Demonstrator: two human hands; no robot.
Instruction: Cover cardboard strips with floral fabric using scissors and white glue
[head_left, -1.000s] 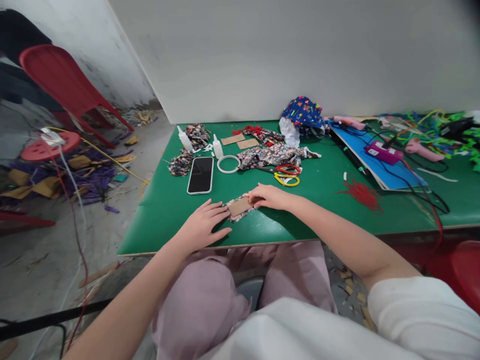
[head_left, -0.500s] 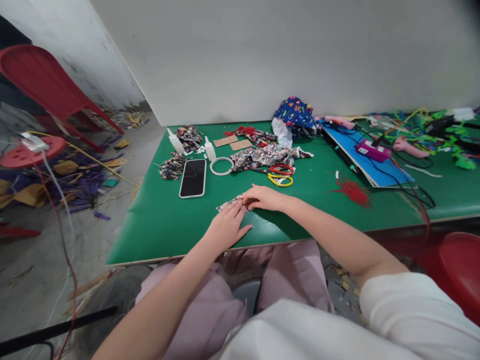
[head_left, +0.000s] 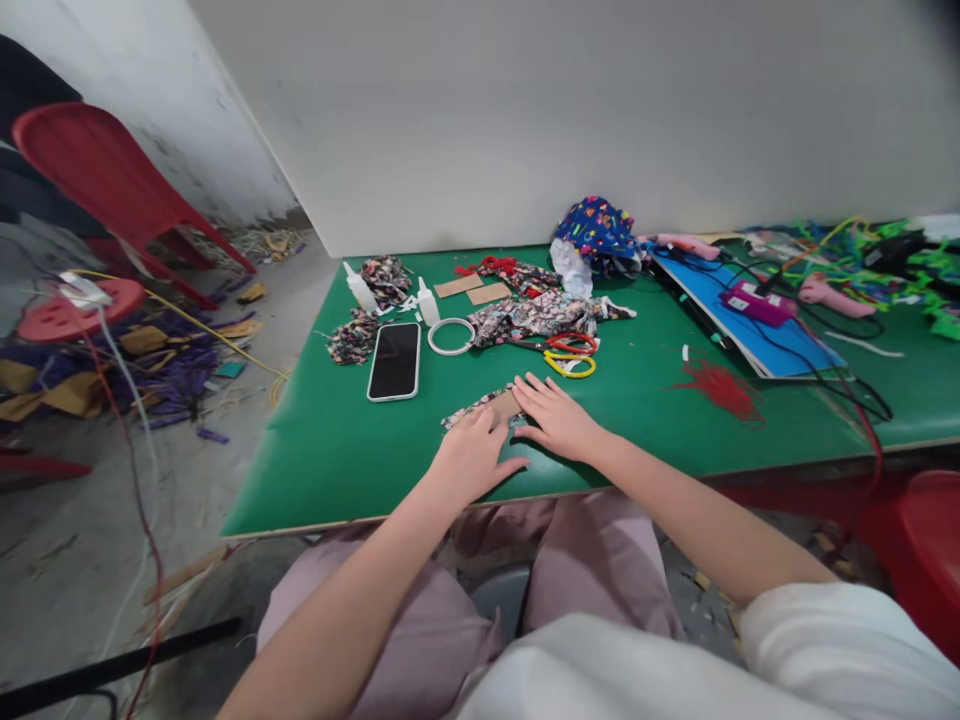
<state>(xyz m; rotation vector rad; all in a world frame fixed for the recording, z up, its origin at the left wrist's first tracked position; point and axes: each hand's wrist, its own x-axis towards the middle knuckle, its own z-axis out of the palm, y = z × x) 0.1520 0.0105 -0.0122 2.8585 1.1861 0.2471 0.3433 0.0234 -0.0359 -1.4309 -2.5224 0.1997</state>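
Observation:
A piece of floral fabric [head_left: 457,416] lies near the front edge of the green table, with a small brown cardboard piece [head_left: 505,404] on top of it. My left hand [head_left: 471,452] rests flat on the left part of the cardboard and fabric, thumb out to the side. On the right end lies my right hand [head_left: 555,415], its fingers stretched and spread. Both hands press from above and grip nothing. Behind them are scissors [head_left: 571,358] with red and yellow handles, a white ring [head_left: 451,337] and a crumpled floral cloth [head_left: 536,317].
A phone [head_left: 394,362] lies left of the hands, behind it two white squeeze bottles [head_left: 428,303]. More cardboard pieces [head_left: 457,286] sit farther back. Red threads [head_left: 721,388], a blue folder [head_left: 750,310] and corded pink glue guns [head_left: 836,296] are at right. A wall panel [head_left: 487,130] closes the back.
My right hand has opened out from bent fingers and shifted slightly right, uncovering the cardboard on the fabric. My left hand stays on the left part. The whole view has shifted a little.

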